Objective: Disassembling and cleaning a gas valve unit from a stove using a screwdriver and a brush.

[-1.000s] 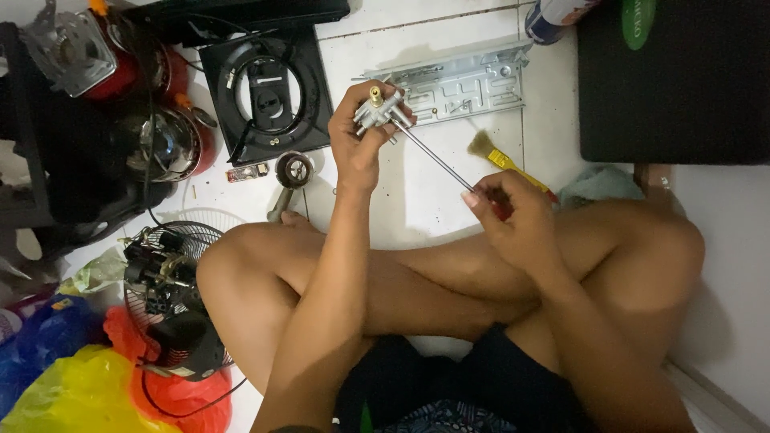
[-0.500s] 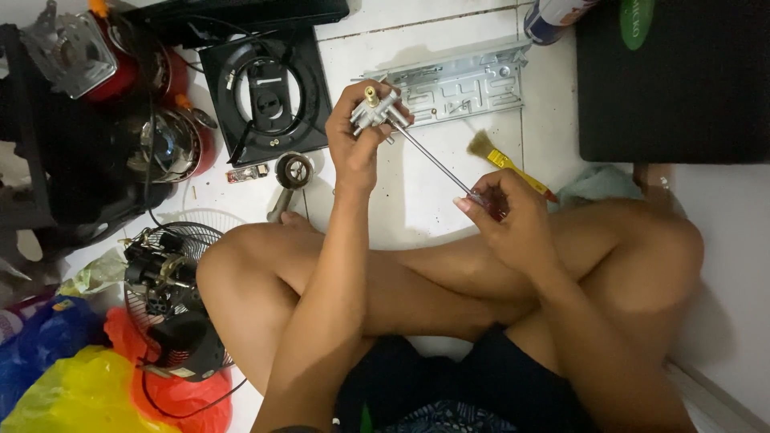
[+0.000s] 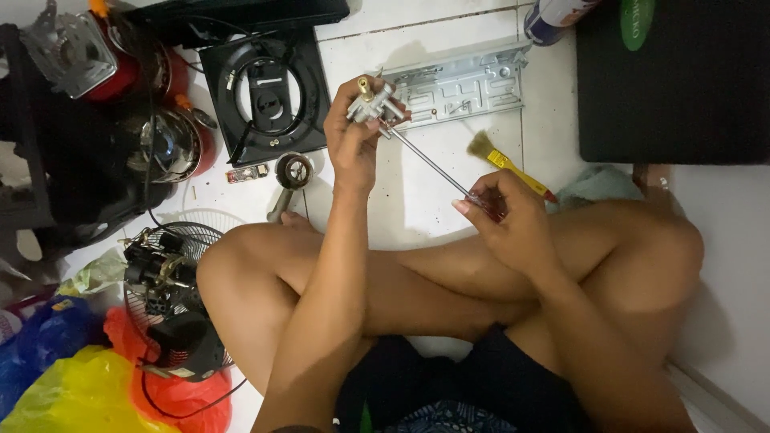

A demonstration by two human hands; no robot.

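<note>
We've got the small gas valve (image 3: 370, 103) pinched in our left hand (image 3: 353, 136) above the floor tiles (image 3: 417, 192), right hand (image 3: 509, 220) fingers wrapped round the screwdriver (image 3: 437, 167) handle. The tip could easily slip off and jab our left fingers.

On the white tiled floor (image 3: 417, 200) in front of my crossed legs lies a grey metal bracket plate (image 3: 461, 84), and just below its right end a small paintbrush with a yellow handle (image 3: 504, 160). To my left sits a black stove top panel with a round opening (image 3: 269, 92), with a small round burner part (image 3: 290, 172) near its lower edge. Further left is a fan motor in a wire guard (image 3: 164, 281), and beside it yellow, red and blue plastic bags (image 3: 72, 393). A black mat (image 3: 682, 80) covers the floor at upper right, a spray can (image 3: 553, 16) just beside it.
</note>
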